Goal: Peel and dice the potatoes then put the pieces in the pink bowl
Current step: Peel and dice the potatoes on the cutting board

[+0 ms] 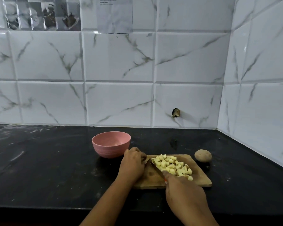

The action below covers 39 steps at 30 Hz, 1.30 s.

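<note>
A heap of pale yellow potato cubes [172, 166] lies on the wooden cutting board [201, 175]. My right hand [185, 191] grips a knife [156, 168] whose blade points up-left, its edge against the heap's left side. My left hand [133, 163] rests with curled fingers at the board's left end, by the blade tip; whether it holds anything is hidden. The pink bowl [111, 144] stands just behind and left of that hand; no pieces show inside it. One unpeeled potato [203, 155] sits on the counter past the board's right far corner.
The black counter [47, 160] stretches wide to the left and right of the board. White marble-look tiled walls [121, 79] close off the back and right side, meeting in a corner at the right.
</note>
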Each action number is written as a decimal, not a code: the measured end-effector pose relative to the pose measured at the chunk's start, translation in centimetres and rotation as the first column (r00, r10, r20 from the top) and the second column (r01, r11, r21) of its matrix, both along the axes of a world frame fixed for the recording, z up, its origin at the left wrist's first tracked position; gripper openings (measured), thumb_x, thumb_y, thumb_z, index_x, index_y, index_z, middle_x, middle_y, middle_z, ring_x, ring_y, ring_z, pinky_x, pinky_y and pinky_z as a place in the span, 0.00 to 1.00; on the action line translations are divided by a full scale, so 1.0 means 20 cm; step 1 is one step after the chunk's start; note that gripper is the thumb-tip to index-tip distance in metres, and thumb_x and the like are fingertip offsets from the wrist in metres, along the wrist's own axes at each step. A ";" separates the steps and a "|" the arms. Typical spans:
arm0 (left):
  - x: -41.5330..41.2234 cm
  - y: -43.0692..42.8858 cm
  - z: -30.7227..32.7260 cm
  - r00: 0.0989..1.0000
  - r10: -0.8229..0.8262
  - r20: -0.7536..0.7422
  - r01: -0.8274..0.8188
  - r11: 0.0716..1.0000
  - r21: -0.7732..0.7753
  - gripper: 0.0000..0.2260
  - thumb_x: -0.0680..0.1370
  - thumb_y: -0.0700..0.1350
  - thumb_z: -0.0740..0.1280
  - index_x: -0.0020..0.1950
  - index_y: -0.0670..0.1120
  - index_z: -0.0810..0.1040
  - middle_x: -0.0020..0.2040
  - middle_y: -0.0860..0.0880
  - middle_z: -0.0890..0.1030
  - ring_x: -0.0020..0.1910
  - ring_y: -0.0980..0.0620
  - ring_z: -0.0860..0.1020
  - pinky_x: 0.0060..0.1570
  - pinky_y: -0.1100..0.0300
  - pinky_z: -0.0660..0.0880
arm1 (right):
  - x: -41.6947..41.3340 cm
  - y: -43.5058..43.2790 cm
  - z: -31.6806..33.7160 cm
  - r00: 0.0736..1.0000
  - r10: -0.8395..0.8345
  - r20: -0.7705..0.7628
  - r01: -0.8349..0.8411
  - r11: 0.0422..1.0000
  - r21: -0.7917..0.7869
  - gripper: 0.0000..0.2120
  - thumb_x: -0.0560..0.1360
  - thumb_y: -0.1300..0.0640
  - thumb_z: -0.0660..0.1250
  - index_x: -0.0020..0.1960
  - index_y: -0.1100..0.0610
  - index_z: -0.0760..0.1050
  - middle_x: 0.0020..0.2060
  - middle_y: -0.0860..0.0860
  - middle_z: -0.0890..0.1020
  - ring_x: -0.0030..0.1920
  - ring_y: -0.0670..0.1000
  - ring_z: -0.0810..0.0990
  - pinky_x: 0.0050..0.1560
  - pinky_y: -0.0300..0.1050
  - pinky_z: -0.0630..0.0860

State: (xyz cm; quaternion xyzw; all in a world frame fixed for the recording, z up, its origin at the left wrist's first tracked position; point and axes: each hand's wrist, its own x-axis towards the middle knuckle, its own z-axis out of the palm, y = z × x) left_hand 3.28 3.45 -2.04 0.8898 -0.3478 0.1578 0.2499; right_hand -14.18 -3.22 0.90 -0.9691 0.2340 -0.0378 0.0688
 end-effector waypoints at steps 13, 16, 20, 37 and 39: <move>-0.09 0.06 0.04 0.994 -0.007 -0.105 0.017 0.996 0.092 0.13 0.80 0.50 0.62 0.63 0.58 0.77 0.65 0.55 0.69 0.63 0.54 0.66 0.62 0.55 0.69 | -0.04 0.03 -0.02 0.991 -0.002 0.134 0.003 1.000 -0.003 0.28 0.82 0.55 0.55 0.78 0.43 0.47 0.58 0.49 0.78 0.53 0.48 0.78 0.32 0.39 0.64; -0.15 0.09 0.03 0.991 0.027 -0.127 -0.011 0.993 0.120 0.13 0.80 0.50 0.60 0.63 0.61 0.75 0.65 0.56 0.73 0.65 0.53 0.66 0.67 0.49 0.64 | -0.04 0.02 -0.04 0.988 0.010 0.157 -0.013 1.000 0.016 0.27 0.82 0.55 0.55 0.78 0.42 0.50 0.58 0.48 0.78 0.53 0.48 0.78 0.40 0.42 0.69; -0.20 0.15 0.01 0.989 0.026 -0.144 -0.024 1.000 0.014 0.14 0.79 0.47 0.61 0.58 0.63 0.78 0.60 0.64 0.77 0.66 0.60 0.66 0.71 0.48 0.49 | -0.03 0.04 -0.04 0.988 0.016 0.157 -0.024 0.999 0.049 0.27 0.82 0.55 0.55 0.77 0.41 0.50 0.60 0.48 0.77 0.54 0.48 0.77 0.48 0.44 0.73; -0.24 0.19 0.01 0.991 0.074 -0.113 -0.079 0.996 -0.039 0.07 0.76 0.56 0.65 0.52 0.63 0.79 0.47 0.64 0.74 0.55 0.60 0.63 0.61 0.52 0.57 | 0.10 0.11 -0.01 0.996 0.082 0.036 -0.078 0.993 -0.085 0.30 0.80 0.62 0.57 0.78 0.48 0.51 0.56 0.50 0.78 0.52 0.50 0.78 0.43 0.44 0.71; -0.24 0.20 0.01 0.991 0.088 -0.105 -0.092 0.995 -0.034 0.07 0.76 0.57 0.65 0.52 0.62 0.79 0.50 0.63 0.76 0.54 0.60 0.63 0.59 0.53 0.56 | 0.09 0.09 -0.01 0.997 0.058 0.048 -0.054 0.995 -0.086 0.31 0.80 0.62 0.58 0.78 0.46 0.50 0.56 0.50 0.78 0.52 0.50 0.78 0.45 0.44 0.72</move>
